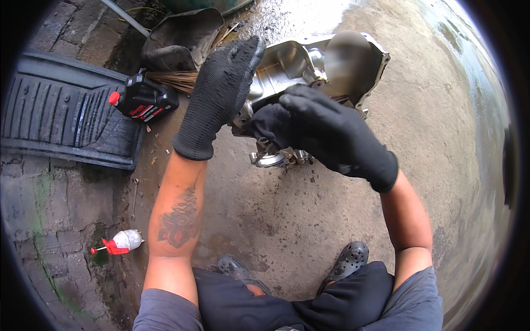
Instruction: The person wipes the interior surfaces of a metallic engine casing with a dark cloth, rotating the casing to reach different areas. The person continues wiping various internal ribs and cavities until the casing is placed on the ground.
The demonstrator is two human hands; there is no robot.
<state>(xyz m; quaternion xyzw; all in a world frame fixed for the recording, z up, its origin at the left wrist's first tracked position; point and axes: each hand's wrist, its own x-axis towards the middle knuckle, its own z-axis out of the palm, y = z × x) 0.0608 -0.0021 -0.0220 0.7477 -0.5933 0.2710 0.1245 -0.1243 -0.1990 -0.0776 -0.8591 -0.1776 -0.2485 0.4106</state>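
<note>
A silvery metal engine casing [281, 71] lies on the concrete in front of me, its hollow ribbed inside facing up. My left hand [226, 83], in a black knit glove with a coated palm, is at the casing's left end, fingers stretched out and together; its palm side is turned away. Over the near side, my right hand [339, 132], gloved likewise, has its fingers closed on a dark cloth [270, 127] that hangs against the casing. Below the cloth, a metal fitting [270, 159] sticks out toward me. A blurred patch hides the right part of the inside.
To the left a black ridged plastic mat [55, 110] lies beside a black jug with a red cap [146, 99]. Behind are a stick broom [174, 80] and a dark dustpan [185, 38]. A clear bottle with a red trigger [126, 241] lies by my left forearm. Wet concrete [309, 16] shines beyond.
</note>
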